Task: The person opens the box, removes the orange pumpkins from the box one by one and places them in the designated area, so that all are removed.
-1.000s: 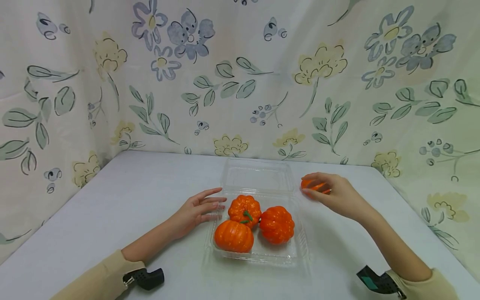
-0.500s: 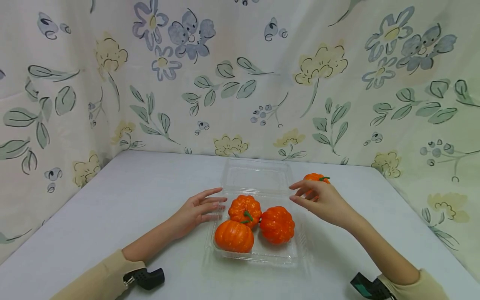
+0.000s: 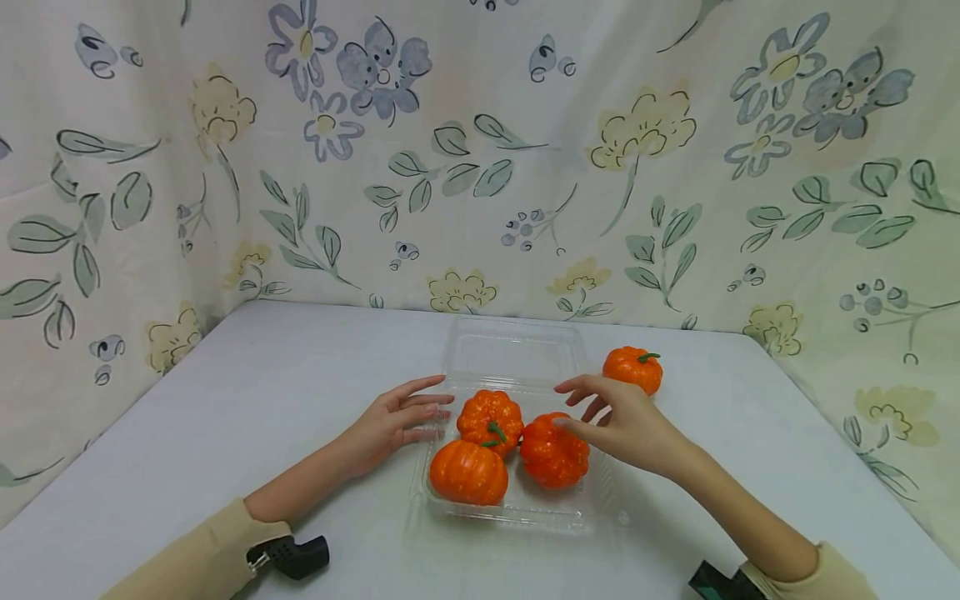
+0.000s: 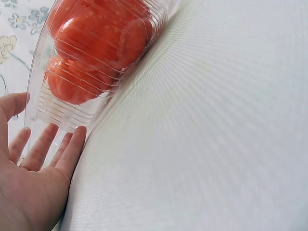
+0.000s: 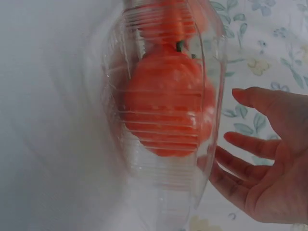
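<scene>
A clear plastic clamshell container [image 3: 517,518] lies with its lid [image 3: 513,350] folded back. Inside are three small orange pumpkins: one at the back [image 3: 487,415], one at the front left [image 3: 468,475] and one at the right [image 3: 553,462]. My left hand [image 3: 382,433] rests against the container's left side, fingers extended, as the left wrist view also shows. Over the right edge hovers my right hand [image 3: 633,425], its fingers spread and loosely bent, holding nothing. Its thumb overlaps the right pumpkin in the head view; whether they touch I cannot tell.
A fourth orange pumpkin [image 3: 632,367] with a green stem sits on the white table [image 3: 300,358], right of the lid and behind my right hand. Floral cloth [image 3: 480,233] hangs behind the table and along its sides.
My right hand has moved left and toward me, away from the pumpkin outside the container, over the container's right edge. That pumpkin is now uncovered. My left hand stays in place.
</scene>
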